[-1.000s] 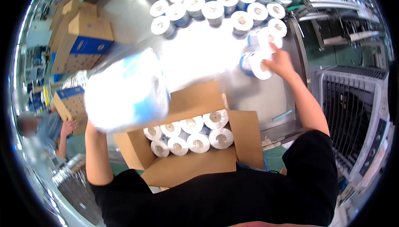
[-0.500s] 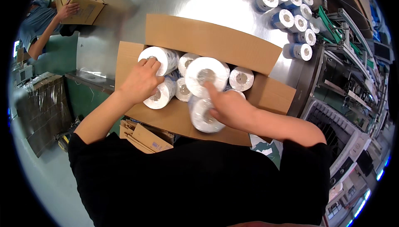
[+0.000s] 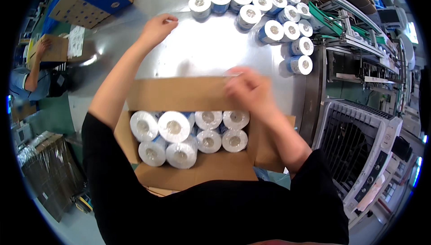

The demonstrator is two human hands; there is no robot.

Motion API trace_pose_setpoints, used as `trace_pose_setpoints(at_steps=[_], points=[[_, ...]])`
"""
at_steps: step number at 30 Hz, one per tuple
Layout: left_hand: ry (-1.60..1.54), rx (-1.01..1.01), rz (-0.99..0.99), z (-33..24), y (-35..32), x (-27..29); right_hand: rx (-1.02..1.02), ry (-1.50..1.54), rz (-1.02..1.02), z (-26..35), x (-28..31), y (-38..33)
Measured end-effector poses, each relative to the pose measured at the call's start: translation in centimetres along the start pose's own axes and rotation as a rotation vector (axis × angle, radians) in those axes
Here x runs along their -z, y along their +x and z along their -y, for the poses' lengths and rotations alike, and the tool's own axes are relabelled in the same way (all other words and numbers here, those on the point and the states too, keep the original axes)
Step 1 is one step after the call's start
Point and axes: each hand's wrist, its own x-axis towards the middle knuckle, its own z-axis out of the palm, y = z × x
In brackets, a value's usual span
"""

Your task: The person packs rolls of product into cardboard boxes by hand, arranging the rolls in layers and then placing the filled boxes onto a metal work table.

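An open cardboard box [image 3: 179, 93] stands in front of me on a metal table, with its flaps folded out. Inside, plastic-wrapped white paper rolls [image 3: 174, 127] sit in two rows with their cores facing up, the left ones looking higher. My left hand [image 3: 158, 30] is over the tabletop beyond the box, empty, its fingers loosely bent and apart. Over the box's far flap hovers my right hand [image 3: 248, 90], smeared by motion; whether its fingers hold anything is not visible.
Many more wrapped rolls [image 3: 248, 17] with blue labels stand at the table's far right. A printed carton [image 3: 96, 2] sits at the far left; beyond it a co-worker's hand [image 3: 43, 47] touches another carton. Right of the table are a metal-framed conveyor [image 3: 359, 34] and a grey slatted machine [image 3: 354, 146].
Both hands have let go of the rolls and lifted away, the left far forward, the right to the far flap. The rolls now stand more evenly in the box. The view has shifted.
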Motion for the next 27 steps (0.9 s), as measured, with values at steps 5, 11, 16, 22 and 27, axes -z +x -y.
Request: trace_pose_setpoints(at_steps=[5, 11, 16, 22, 27], points=[[0.505, 0.08, -0.122, 0.6, 15.3, -9.6, -0.378, -0.264, -0.666, -11.7, 15.3, 0.5], [0.612, 0.497, -0.209, -2.2, 24.2, -16.3, -0.826, -0.774, -0.678, -27.0, 25.9, -5.4], [0.687, 0.529, -0.234, -3.8, 25.0, -17.2, -0.73, -0.673, -0.596, -29.4, 24.9, -4.7], [0.766, 0.245, 0.119, 2.6, 25.2, -12.3, -0.685, -0.722, -0.511, -25.5, 23.0, 0.5], [0.636, 0.013, 0.001, -2.5, 13.6, -7.9, -0.767, -0.708, -0.301, -28.3, 26.4, 1.8]])
